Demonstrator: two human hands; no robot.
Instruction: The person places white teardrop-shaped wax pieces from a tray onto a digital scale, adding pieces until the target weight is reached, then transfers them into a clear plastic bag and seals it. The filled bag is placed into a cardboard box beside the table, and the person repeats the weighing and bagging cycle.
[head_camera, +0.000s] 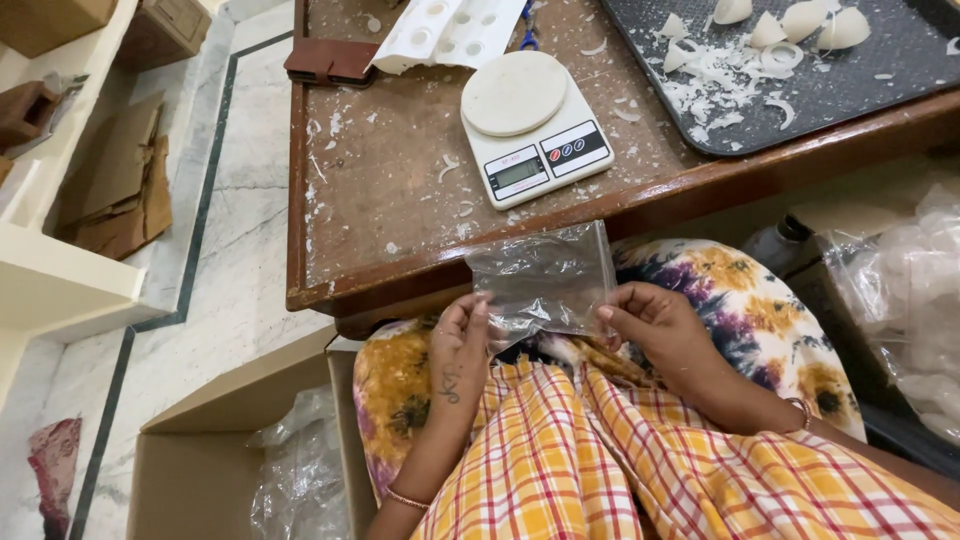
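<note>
Two hands, left hand (458, 345) and right hand (660, 325), pinch clear plastic bag (545, 280) below white kitchen scale (535, 125) on desk (400, 190).

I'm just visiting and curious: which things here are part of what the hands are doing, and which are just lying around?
In hand:
- left hand
- right hand
- clear plastic bag, held by both

Lying about:
- kitchen scale
- dark tray with white shavings
- white moulded tray
- cardboard box
</note>
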